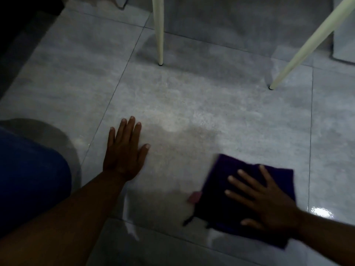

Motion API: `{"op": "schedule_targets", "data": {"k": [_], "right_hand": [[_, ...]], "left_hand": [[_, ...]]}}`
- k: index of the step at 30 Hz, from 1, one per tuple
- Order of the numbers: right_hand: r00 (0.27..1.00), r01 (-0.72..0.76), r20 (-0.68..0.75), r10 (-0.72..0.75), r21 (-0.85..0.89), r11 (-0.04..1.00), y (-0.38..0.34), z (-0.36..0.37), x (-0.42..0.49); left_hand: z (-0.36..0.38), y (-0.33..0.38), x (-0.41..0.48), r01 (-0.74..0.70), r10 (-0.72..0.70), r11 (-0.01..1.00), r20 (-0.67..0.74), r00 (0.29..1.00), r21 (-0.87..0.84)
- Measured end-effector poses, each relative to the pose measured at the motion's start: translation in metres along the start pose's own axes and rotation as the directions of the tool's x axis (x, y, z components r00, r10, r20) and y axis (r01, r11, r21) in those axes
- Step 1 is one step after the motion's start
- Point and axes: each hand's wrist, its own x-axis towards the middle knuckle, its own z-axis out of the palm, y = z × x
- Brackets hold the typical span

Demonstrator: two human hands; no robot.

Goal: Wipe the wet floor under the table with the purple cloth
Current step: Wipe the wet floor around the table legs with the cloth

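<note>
Pressing flat, right hand (269,200): fingers spread wide, palm down on the purple cloth (226,189), nothing gripped. Purple cloth: folded, lying on the grey tiled floor (192,104) at lower right, edges blurred; a small pink tab (194,196) shows at its left edge, and a dark thread or tag trails from its lower left corner. Left hand (124,150): open, fingers together and extended, thumb angled out, palm flat on the bare tile, well apart from the cloth; it holds nothing. Floor: glossy, with a bright wet glare patch (321,211) just right of the right hand and streaks of sheen below the left forearm. Two cream table legs (159,35) stand on the tile at upper centre and upper right. Blue-clad knee (28,179): lower left. No containers in view.
</note>
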Motion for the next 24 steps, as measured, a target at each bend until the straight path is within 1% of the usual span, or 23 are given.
{"op": "schedule_targets", "data": {"k": [2, 5, 7, 9, 11, 14, 17, 20, 22, 23, 24], "right_hand": [[0.992, -0.119, 0.044, 0.118, 0.029, 0.992, 0.042, -0.003, -0.016], [0.947, -0.32, 0.036, 0.318, 0.065, 0.945, 0.092, -0.021, 0.005], [0.921, -0.389, 0.014, 0.389, 0.073, 0.918, 0.104, -0.034, 0.041], [0.908, -0.417, -0.003, 0.419, 0.076, 0.906, 0.1, -0.047, 0.079], [0.922, -0.382, -0.04, 0.385, 0.068, 0.922, 0.085, -0.056, 0.112], [0.976, -0.204, -0.07, 0.205, 0.027, 0.979, 0.051, -0.057, 0.132], [0.997, -0.022, -0.073, 0.022, 0.008, 1.0, 0.028, -0.048, 0.118], [0.994, 0.089, -0.073, -0.086, 0.038, 0.995, 0.023, -0.04, 0.096], [0.988, 0.121, -0.1, -0.115, 0.061, 0.991, 0.028, -0.041, 0.083], [0.989, 0.09, -0.129, -0.078, 0.089, 0.992, 0.03, -0.044, 0.078], [0.985, 0.009, -0.171, 0.015, 0.136, 0.991, 0.033, -0.047, 0.074]], "left_hand": [[-0.001, 0.001, 0.0, 0.002, -0.002, 1.0, -0.002, 1.0, -0.007], [0.0, 0.001, 0.0, 0.009, -0.009, 1.0, 0.003, 1.0, 0.004], [0.0, 0.002, 0.001, 0.01, -0.01, 1.0, 0.006, 1.0, 0.014], [0.0, 0.002, 0.001, 0.007, -0.007, 1.0, -0.002, 1.0, 0.023], [0.0, 0.001, 0.001, 0.009, -0.009, 1.0, -0.008, 1.0, 0.022], [-0.001, 0.002, 0.003, 0.01, -0.01, 1.0, -0.032, 0.999, 0.007], [-0.003, 0.008, 0.006, 0.041, -0.043, 0.999, -0.072, 0.996, -0.029], [-0.002, 0.014, 0.006, 0.057, -0.062, 0.997, -0.108, 0.992, -0.053], [-0.001, 0.014, 0.006, 0.05, -0.055, 0.998, -0.138, 0.989, -0.039], [-0.001, 0.015, 0.006, 0.053, -0.058, 0.998, -0.159, 0.986, -0.038], [-0.003, 0.019, 0.007, 0.062, -0.069, 0.997, -0.18, 0.981, -0.046]]}}
